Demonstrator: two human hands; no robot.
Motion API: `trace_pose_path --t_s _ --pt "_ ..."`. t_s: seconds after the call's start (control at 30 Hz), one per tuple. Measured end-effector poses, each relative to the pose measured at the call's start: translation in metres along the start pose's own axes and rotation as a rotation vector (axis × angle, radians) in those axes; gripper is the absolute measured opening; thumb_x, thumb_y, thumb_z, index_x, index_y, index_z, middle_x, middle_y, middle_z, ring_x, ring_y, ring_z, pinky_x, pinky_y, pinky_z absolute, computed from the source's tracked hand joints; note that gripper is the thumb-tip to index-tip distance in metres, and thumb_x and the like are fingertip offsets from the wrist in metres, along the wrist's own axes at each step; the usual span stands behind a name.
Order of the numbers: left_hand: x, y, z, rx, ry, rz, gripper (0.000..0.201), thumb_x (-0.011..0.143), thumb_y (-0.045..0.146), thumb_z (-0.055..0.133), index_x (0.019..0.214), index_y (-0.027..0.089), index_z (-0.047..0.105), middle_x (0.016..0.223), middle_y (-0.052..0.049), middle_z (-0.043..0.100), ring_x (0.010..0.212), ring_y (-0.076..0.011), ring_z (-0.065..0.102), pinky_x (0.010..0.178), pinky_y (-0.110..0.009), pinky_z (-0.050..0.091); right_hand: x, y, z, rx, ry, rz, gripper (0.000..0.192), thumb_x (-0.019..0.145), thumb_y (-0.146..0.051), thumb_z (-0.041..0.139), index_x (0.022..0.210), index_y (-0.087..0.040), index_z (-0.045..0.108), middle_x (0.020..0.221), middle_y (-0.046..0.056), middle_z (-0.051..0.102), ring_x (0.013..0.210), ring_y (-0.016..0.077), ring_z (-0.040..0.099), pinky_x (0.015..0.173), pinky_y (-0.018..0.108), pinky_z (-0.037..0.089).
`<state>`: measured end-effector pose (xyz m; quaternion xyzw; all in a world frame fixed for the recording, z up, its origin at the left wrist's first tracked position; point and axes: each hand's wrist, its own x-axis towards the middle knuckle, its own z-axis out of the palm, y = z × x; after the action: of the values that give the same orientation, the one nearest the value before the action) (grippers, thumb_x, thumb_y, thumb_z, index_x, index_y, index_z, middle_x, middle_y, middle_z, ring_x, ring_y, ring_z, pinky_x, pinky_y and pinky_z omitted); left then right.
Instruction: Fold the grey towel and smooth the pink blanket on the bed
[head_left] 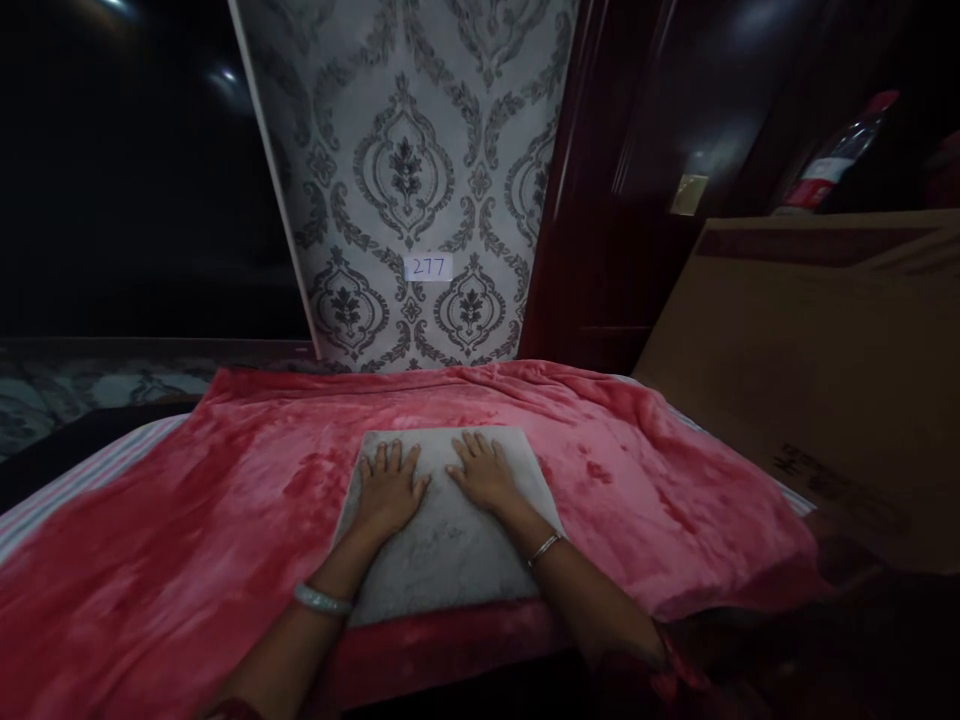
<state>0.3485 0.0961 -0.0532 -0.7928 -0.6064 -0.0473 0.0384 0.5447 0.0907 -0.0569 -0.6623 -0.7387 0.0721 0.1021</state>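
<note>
From where I stand, I see a person with both palms down on a grey cloth [442, 570], which lies flat in the middle of a rumpled red blanket [247, 450]. The left hand [390, 490] rests on the far left part of the cloth, fingers spread wide, thumb out toward the middle. The right hand [484, 472] rests on the far right part, its fingers fanned too; neither grips anything. A strip of grey shows between the two hands. A pale bangle [322, 600] circles the left wrist and a thin silvery bracelet [545, 549] the right.

Striped fabric [112, 460] peeks from under the blanket at the left. Beyond the far edge is a wall [405, 150] with a damask pattern, bearing a small paper label [428, 267] that reads 277. A large dark panel [135, 180] fills the far left. On the right stand a dark red door [600, 200] and a big cardboard box [810, 360], with a red-capped bottle [825, 175] on top.
</note>
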Motion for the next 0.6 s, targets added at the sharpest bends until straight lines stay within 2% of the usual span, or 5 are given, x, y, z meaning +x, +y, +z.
trace_pose_path --t_s 0.17,0.33,0.43,0.5,0.6 --pt "0.002 0.003 -0.006 -0.015 -0.033 -0.012 0.064 0.099 0.049 0.036 0.157 0.023 0.036 0.165 -0.016 0.029 0.153 -0.0394 0.021 0.121 -0.063 0.019 -0.001 0.047 -0.012 -0.003 -0.004 0.269 0.065 0.103 -0.051 0.029 0.16 -0.02 0.028 0.169 0.008 0.016 0.155 0.0268 0.011 0.122 0.054 0.015" --pt "0.002 0.003 -0.005 -0.027 -0.019 -0.006 0.064 0.099 0.048 0.037 0.157 0.022 0.037 0.165 -0.016 0.03 0.153 -0.0387 0.021 0.121 -0.064 0.017 -0.004 0.061 -0.014 0.07 0.031 0.312 0.065 0.103 -0.048 0.03 0.161 -0.02 0.024 0.169 0.01 0.014 0.155 0.0273 0.015 0.121 0.056 0.019" --pt "0.002 0.003 -0.004 -0.051 -0.022 -0.005 0.064 0.098 0.048 0.038 0.157 0.022 0.037 0.165 -0.016 0.029 0.153 -0.0392 0.021 0.121 -0.065 0.017 -0.009 0.058 -0.024 0.087 -0.006 0.342 0.064 0.103 -0.044 0.032 0.161 -0.016 0.024 0.169 0.012 0.013 0.155 0.0283 0.016 0.12 0.057 0.021" --pt "0.003 0.003 -0.004 -0.06 -0.015 0.0 0.064 0.098 0.048 0.038 0.157 0.022 0.038 0.164 -0.016 0.03 0.153 -0.0401 0.022 0.12 -0.067 0.018 -0.018 0.047 -0.03 0.061 0.023 0.355 0.064 0.103 -0.043 0.035 0.16 -0.015 0.026 0.169 0.015 0.013 0.155 0.0299 0.011 0.12 0.06 0.018" --pt "0.005 0.002 -0.002 -0.051 -0.002 0.008 0.065 0.098 0.05 0.037 0.157 0.022 0.038 0.164 -0.017 0.031 0.152 -0.0412 0.022 0.119 -0.068 0.018 -0.042 0.013 -0.03 0.021 0.124 0.187 0.066 0.102 -0.046 0.038 0.16 -0.017 0.027 0.168 0.014 0.014 0.156 0.028 0.008 0.122 0.059 0.013"
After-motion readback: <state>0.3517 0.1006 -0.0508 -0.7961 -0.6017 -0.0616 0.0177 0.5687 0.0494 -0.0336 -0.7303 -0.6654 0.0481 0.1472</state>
